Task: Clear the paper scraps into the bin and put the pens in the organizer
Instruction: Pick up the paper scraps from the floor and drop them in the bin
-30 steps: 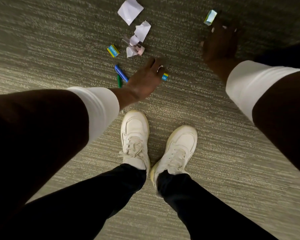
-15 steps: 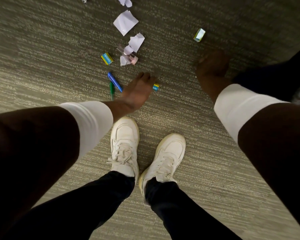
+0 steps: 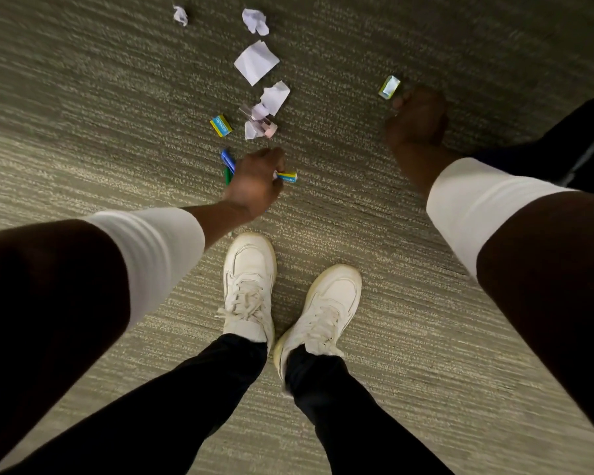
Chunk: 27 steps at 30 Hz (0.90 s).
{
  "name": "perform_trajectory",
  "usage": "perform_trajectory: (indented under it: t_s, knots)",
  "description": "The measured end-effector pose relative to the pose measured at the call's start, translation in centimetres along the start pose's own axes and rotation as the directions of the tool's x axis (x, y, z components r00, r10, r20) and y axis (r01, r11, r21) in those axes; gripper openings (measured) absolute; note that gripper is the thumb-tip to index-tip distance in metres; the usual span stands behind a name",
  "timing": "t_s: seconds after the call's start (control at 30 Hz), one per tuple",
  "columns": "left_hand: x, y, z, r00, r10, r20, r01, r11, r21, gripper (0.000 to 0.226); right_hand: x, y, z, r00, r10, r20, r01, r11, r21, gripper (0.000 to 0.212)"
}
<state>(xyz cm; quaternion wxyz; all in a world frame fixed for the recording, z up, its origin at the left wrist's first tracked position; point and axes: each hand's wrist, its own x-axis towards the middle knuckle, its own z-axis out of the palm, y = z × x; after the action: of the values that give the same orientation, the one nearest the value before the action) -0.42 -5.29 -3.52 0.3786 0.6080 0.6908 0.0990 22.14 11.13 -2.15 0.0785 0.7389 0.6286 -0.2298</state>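
Several white paper scraps lie on the carpet ahead: a flat sheet (image 3: 256, 61), a torn piece (image 3: 275, 96), a crumpled one (image 3: 254, 20), and a small ball (image 3: 180, 15). A blue pen (image 3: 227, 158) and a green pen (image 3: 226, 175) lie side by side, partly hidden under my left hand (image 3: 256, 181). That hand is low, with its fingers curled on the end of a small blue and yellow box (image 3: 287, 177). My right hand (image 3: 415, 121) hovers with curled fingers just below another small box (image 3: 389, 86); its palm is hidden. No bin or organizer is in view.
A third blue and yellow box (image 3: 221, 125) lies left of a pinkish clear object (image 3: 266, 126) among the scraps. My white shoes (image 3: 249, 279) stand on the striped grey carpet (image 3: 83, 114) just behind the pens. A dark object (image 3: 583, 145) sits at the right edge.
My left hand has gone from flat and spread to curled on the small box beside the pens. My right hand has drawn its fingers in. The view has shifted, showing more scraps ahead.
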Motion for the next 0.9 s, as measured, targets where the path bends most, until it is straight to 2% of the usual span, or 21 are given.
perform_trajectory:
  t_s: [0.07,0.17,0.3,0.37,0.43,0.53,0.73,0.9]
  knots:
    - [0.0,0.2,0.6,1.0,-0.003,-0.002,0.003,1.0,-0.005,0.012,0.2,-0.3,0.4,0.999,0.028,0.027,-0.029,0.999,0.023,0.043]
    - [0.7,0.1,2.2,0.999,-0.038,-0.031,0.038,0.999,-0.014,0.01,1.2,-0.6,1.5,0.998,-0.039,0.043,0.041,0.999,-0.032,0.047]
    - [1.5,-1.4,3.5,0.95,-0.24,-0.2,0.22,0.969,-0.115,0.005,3.3,-0.2,2.8,0.987,-0.149,0.051,0.15,0.988,-0.016,0.047]
    - [1.1,-2.5,3.5,0.919,-0.283,-0.274,0.243,0.955,-0.172,0.005,4.2,-0.4,3.7,0.98,-0.195,0.029,0.197,0.976,-0.094,0.042]
    - [0.4,-3.7,3.1,0.914,-0.277,-0.297,0.227,0.955,-0.193,0.002,5.0,-0.9,4.5,0.981,-0.194,-0.004,0.189,0.961,-0.2,0.039]
    - [-0.6,-4.9,2.4,0.917,-0.285,-0.279,0.227,0.948,-0.222,0.006,5.2,-1.2,4.7,0.984,-0.18,0.003,0.175,0.953,-0.249,0.038]
    - [-1.0,-3.7,1.9,0.944,-0.195,-0.265,0.152,0.973,-0.172,0.009,0.6,-1.1,5.2,0.987,-0.155,0.038,0.159,0.977,-0.144,0.033]
    - [0.5,-1.2,3.2,0.987,-0.102,-0.128,0.098,0.995,-0.034,0.008,-4.6,0.0,6.1,0.984,-0.164,0.072,0.169,0.982,-0.08,0.028]
